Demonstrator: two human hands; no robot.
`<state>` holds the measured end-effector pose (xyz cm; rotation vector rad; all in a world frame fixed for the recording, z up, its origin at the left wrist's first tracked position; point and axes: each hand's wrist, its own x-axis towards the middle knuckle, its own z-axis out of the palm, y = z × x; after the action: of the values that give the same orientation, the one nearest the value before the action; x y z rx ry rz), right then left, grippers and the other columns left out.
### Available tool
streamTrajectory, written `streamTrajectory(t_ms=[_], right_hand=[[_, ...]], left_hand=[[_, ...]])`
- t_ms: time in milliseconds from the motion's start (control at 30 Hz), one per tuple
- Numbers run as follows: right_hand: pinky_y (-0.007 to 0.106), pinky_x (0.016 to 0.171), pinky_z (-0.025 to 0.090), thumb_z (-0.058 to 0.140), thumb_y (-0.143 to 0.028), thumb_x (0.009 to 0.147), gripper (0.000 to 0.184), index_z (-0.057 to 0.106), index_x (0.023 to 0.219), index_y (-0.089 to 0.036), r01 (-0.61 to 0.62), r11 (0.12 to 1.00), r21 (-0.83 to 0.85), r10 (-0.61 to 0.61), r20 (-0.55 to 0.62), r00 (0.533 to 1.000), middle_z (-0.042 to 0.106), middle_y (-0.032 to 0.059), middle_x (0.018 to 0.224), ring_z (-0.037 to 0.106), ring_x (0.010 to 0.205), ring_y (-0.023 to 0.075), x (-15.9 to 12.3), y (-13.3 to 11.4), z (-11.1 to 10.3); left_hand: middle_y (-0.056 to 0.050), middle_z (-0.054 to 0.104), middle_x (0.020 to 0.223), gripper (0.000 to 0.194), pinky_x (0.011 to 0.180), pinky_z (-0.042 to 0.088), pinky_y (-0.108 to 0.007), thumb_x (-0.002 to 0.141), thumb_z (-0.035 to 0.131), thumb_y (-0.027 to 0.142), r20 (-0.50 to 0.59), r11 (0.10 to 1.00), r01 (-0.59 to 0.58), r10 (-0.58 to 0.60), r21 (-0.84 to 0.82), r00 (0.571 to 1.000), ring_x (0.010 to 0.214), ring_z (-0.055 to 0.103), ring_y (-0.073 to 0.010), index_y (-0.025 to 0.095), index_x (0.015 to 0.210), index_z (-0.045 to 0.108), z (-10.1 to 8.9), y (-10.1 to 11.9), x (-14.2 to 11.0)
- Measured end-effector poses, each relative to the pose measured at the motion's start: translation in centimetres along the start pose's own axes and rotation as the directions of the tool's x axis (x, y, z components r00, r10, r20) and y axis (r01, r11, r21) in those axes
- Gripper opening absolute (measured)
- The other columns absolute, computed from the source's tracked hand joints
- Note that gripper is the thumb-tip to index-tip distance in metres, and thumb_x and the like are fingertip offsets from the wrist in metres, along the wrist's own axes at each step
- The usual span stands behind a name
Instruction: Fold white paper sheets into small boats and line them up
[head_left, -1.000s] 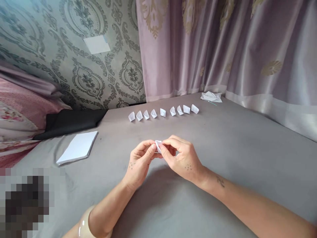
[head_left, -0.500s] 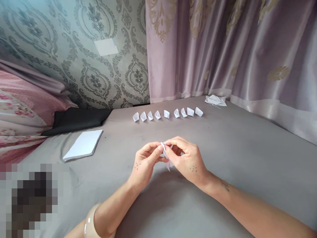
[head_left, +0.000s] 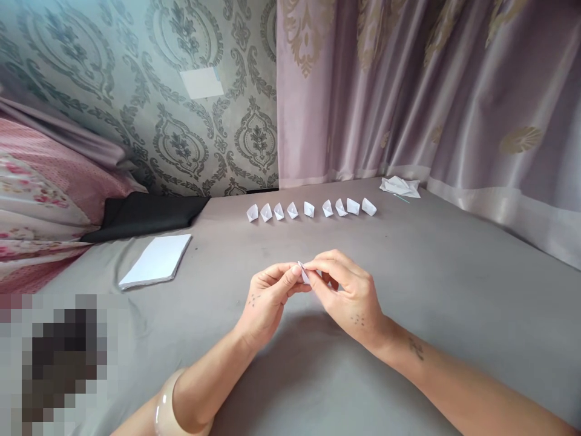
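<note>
My left hand (head_left: 265,297) and my right hand (head_left: 347,290) meet above the grey bedsheet (head_left: 454,284), both pinching a small folded white paper piece (head_left: 303,274) between thumb and fingers. Most of the paper is hidden by my fingertips. Farther back, a row of several small folded white paper boats (head_left: 310,209) lies on the sheet. A cream bangle (head_left: 164,409) circles my left wrist.
A stack of white paper sheets (head_left: 157,260) lies to the left beside a black cloth (head_left: 145,213). Crumpled white paper scraps (head_left: 400,186) lie at the back right by the pink curtain (head_left: 408,91). Pink floral bedding (head_left: 40,194) rises at far left.
The paper piece stuck out below my fingers half a second ago; now it is tucked shorter between them. My view has shifted slightly, so everything sits a little to the right.
</note>
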<state>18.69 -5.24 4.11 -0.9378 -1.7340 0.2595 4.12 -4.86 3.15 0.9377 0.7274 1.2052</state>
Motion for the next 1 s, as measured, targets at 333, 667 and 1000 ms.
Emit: streamTrajectory(t_ms=[333,667,1000], right_hand=[[0.022,0.065,0.048,0.048,-0.009,0.089,0.026,0.065,0.104,-0.022,0.246,0.932,-0.266,-0.209,0.157,0.965,0.066,0.0039,0.091,0.060,0.072,0.0109,0.0,0.5,-1.1],[0.026,0.059,0.044,0.044,-0.010,0.088,0.024,0.065,0.098,-0.016,0.480,0.812,-0.331,-0.368,0.349,0.862,0.065,0.0035,0.080,0.057,0.066,0.0130,1.2,1.0,-2.4],[0.028,0.058,0.041,0.045,-0.010,0.087,0.024,0.065,0.100,-0.012,0.546,0.769,-0.332,-0.400,0.415,0.817,0.065,0.0045,0.082,0.052,0.064,0.0136,1.3,1.0,-2.7]], left_hand=[[-0.005,0.070,0.086,0.015,0.083,0.053,-0.033,0.082,0.067,0.029,0.008,1.000,0.003,-0.004,0.031,1.000,0.083,0.064,-0.0161,0.016,0.086,0.074,-0.5,0.2,0.2],[-0.005,0.068,0.079,0.019,0.078,0.052,-0.028,0.085,0.063,0.031,0.109,0.996,0.050,-0.058,0.074,0.992,0.077,0.062,-0.0142,0.015,0.083,0.074,-1.4,0.9,0.7],[-0.005,0.066,0.079,0.023,0.063,0.056,-0.025,0.084,0.063,0.034,0.142,0.980,0.147,-0.166,0.131,0.976,0.074,0.062,-0.0144,0.014,0.089,0.072,-1.5,1.3,0.9]])
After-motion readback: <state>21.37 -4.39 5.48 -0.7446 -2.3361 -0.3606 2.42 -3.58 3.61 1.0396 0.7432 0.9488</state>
